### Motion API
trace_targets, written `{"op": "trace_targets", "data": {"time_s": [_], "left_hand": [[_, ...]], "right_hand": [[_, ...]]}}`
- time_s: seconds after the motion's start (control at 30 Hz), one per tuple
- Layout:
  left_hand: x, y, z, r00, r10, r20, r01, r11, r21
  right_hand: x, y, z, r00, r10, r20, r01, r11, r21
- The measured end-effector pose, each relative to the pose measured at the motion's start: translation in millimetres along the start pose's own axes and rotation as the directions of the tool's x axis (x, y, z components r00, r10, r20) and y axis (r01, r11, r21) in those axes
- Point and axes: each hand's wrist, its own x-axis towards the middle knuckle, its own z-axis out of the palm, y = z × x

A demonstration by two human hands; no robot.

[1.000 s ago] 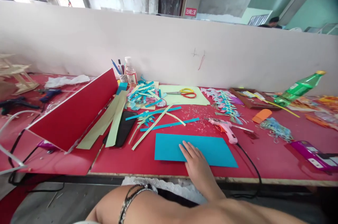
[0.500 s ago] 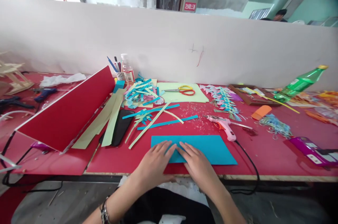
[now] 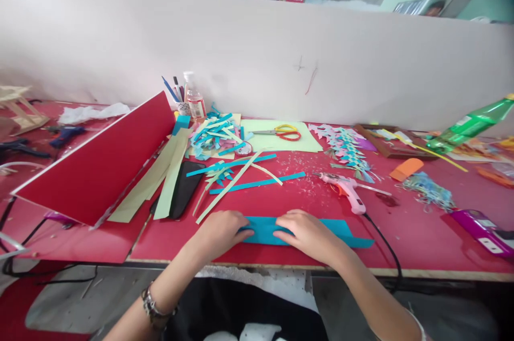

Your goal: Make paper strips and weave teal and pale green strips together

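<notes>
blue sheet on red table, near edge folded up. left hand nearly closed, pinching its left end; right hand likewise, near its middle. right end extends beyond grip.

left hand: bare, fingers rounded in towards the palm side, nails too blurry to make out tbh
left wrist: chunky bracelet, kinda busy look, dark bits mixed with paler, silvery-looking ones, material's anyone's guess
right hand: bare as well, same deal with the nails
forearms: both uncovered from wrist up to near the elbow
right sleeve: just a pale edge of what looks like a cuff, down by the bottom corner, rest is cut off
clothes: plain black fabric over the middle
print: white rounded patches on the black, cropped, so can't tell the design
</notes>
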Motion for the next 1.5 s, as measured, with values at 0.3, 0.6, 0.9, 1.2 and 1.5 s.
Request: {"op": "trace_targets", "data": {"time_s": [0.3,0.6,0.9,1.2,1.5], "left_hand": [[-2,-1,22.6,0.969,-0.227,-0.101,0.235,0.969,0.077],[-12,8,28.0,0.935,-0.263,-0.237,0.281,0.959,0.046],[-22,40,56.3,0.973,0.164,-0.160,-0.126,0.966,0.226],[-21,42,59.7,0.988,0.076,-0.135,-0.046,0.976,0.214],[-21,43,58.5,0.987,0.082,-0.136,-0.054,0.979,0.198]], "right_hand": [[7,5,27,0.991,0.042,-0.124,-0.062,0.986,-0.156],[13,6,36,0.983,0.048,-0.177,-0.086,0.973,-0.215],[16,9,40,0.987,0.022,-0.159,-0.059,0.970,-0.237],[16,12,42,0.978,0.097,-0.185,-0.123,0.983,-0.135],[18,15,50,0.965,0.107,-0.240,-0.156,0.969,-0.193]]}}
